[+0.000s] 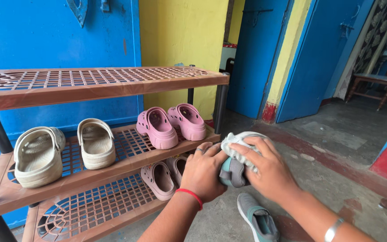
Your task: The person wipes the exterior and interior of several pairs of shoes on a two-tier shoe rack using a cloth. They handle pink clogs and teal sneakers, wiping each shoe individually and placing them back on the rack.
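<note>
Here: two hands (202, 172) (269, 168) grip one shoe (231, 172); four clogs (157, 127) shelved.

Red thread bracelet (190, 195) (silver bangle (332, 230), ring (199, 150))

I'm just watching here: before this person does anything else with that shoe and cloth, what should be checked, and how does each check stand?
1. Left hand has a firm grip on the grey shoe: ok.
2. Right hand keeps the pale cloth pressed on the shoe: ok.
3. Second grey shoe lies on the floor close by: ok.
4. Free space on the brown rack: top shelf ok.
5. Pink clogs and beige clogs sit steady on the middle shelf: ok.
6. Shoe wiped clean: cannot tell, mostly covered.
</note>
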